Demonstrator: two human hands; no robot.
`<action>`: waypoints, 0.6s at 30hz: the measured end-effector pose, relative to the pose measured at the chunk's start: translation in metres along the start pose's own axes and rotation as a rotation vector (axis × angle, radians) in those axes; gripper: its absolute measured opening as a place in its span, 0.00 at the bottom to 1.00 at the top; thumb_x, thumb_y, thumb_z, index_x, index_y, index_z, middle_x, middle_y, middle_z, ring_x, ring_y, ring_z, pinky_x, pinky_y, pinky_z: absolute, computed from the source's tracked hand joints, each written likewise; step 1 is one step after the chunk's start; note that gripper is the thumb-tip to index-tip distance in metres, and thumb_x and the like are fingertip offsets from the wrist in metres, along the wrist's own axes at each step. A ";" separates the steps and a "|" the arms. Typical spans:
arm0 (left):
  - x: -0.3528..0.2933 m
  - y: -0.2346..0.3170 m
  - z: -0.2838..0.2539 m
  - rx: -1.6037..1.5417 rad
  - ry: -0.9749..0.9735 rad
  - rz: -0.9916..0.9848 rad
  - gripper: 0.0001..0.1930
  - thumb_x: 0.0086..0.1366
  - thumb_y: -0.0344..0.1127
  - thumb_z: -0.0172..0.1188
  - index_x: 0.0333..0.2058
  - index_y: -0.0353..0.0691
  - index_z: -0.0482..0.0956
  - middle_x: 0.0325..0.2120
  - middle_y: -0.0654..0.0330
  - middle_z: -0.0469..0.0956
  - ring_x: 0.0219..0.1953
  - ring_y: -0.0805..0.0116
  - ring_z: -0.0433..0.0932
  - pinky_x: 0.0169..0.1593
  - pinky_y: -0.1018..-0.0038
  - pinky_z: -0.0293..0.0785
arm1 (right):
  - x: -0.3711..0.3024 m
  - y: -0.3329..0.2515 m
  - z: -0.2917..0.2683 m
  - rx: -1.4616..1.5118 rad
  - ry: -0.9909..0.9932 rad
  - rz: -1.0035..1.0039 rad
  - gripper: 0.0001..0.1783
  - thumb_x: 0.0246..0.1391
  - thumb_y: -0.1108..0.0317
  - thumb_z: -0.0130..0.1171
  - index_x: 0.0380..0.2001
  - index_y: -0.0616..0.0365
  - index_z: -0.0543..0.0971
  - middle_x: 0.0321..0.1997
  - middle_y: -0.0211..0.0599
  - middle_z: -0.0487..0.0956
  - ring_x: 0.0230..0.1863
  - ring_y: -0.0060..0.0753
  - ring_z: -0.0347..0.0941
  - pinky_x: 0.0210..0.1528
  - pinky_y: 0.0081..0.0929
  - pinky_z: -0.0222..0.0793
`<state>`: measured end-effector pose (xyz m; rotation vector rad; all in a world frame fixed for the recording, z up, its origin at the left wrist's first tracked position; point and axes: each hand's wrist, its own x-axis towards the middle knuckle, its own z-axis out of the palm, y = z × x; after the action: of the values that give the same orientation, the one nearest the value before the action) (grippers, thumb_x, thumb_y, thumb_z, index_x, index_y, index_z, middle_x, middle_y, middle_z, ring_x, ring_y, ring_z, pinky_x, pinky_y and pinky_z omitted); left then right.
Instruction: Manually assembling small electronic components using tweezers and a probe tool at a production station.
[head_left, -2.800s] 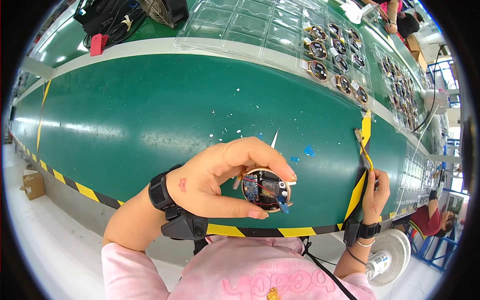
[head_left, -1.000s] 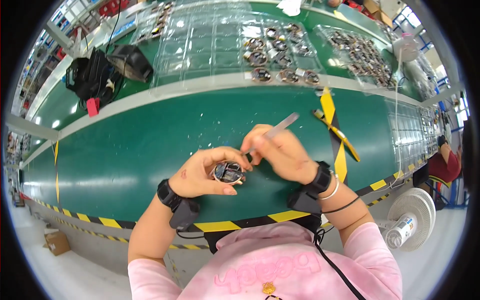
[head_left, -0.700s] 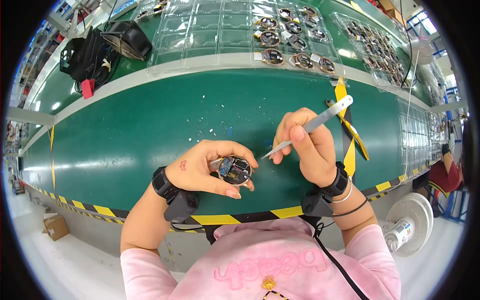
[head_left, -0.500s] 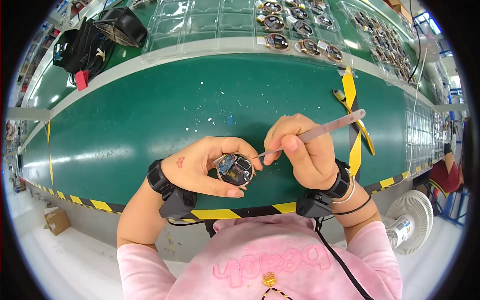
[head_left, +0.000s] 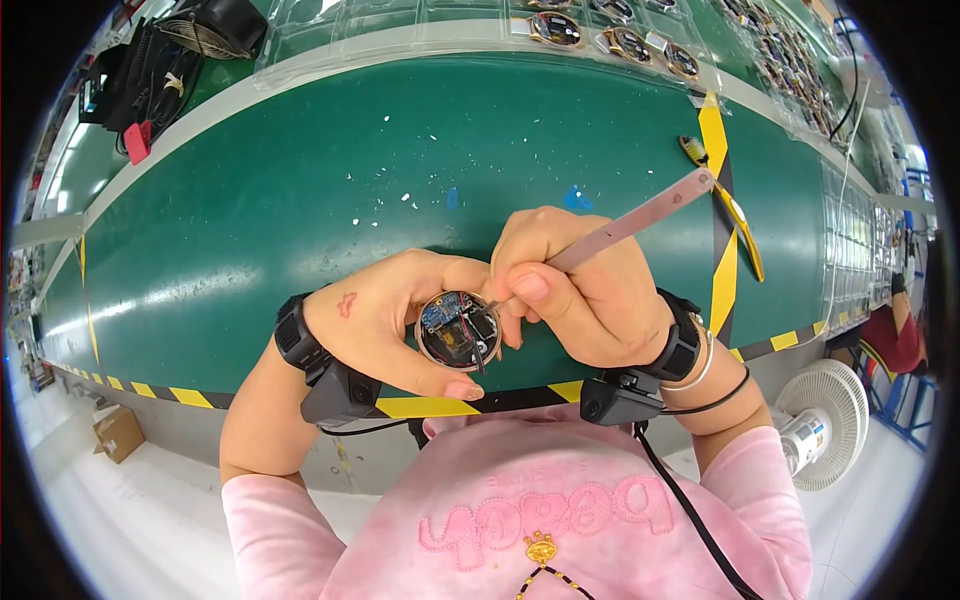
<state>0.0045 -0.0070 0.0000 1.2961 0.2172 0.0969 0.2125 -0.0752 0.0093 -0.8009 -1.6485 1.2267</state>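
Note:
My left hand (head_left: 385, 315) curls around a round watch case (head_left: 457, 331) with a gold-coloured rim, holding it just above the green table. Inside the case show a blue circuit board, dark parts and fine wires. Between thumb and fingers, my right hand (head_left: 585, 290) pinches a pair of metal tweezers (head_left: 635, 222), whose tail end slants up to the right. The tips of the tweezers reach the right side of the case, close to its inner parts. Exactly what they touch there is too small to tell.
A yellow-handled brush (head_left: 737, 220) lies on the right by striped tape. Clear plastic trays (head_left: 600, 35) with watch cases stand at the back. Black cables and a fan-like device (head_left: 215, 25) sit far left. White scraps dot the green table (head_left: 270, 190). A white fan (head_left: 825, 425) stands lower right.
The tweezers have moved left, their tips now at the case's right side instead of just outside it. My right hand has come closer to the left. The whole view has shifted slightly.

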 end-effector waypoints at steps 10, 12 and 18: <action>-0.001 0.001 0.002 -0.057 -0.007 -0.074 0.19 0.50 0.29 0.72 0.42 0.39 0.77 0.30 0.69 0.77 0.31 0.83 0.73 0.35 0.83 0.70 | 0.005 0.000 0.001 -0.095 -0.015 -0.020 0.14 0.69 0.63 0.43 0.31 0.59 0.71 0.18 0.29 0.75 0.20 0.22 0.71 0.25 0.21 0.63; -0.001 0.000 0.002 -0.075 0.006 -0.041 0.19 0.50 0.28 0.71 0.42 0.39 0.77 0.30 0.68 0.77 0.31 0.83 0.73 0.34 0.83 0.70 | 0.006 -0.005 0.001 -0.026 -0.005 0.063 0.14 0.69 0.63 0.44 0.31 0.59 0.71 0.16 0.28 0.75 0.19 0.22 0.71 0.25 0.21 0.63; 0.000 0.004 0.002 -0.058 -0.003 -0.059 0.18 0.50 0.28 0.70 0.41 0.39 0.78 0.30 0.68 0.77 0.30 0.82 0.73 0.34 0.83 0.70 | 0.008 0.001 0.002 -0.046 -0.008 0.001 0.14 0.69 0.63 0.43 0.31 0.59 0.71 0.16 0.27 0.75 0.18 0.21 0.72 0.23 0.20 0.63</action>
<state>0.0051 -0.0079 0.0041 1.2306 0.2479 0.0503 0.2076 -0.0692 0.0106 -0.8258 -1.6878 1.1976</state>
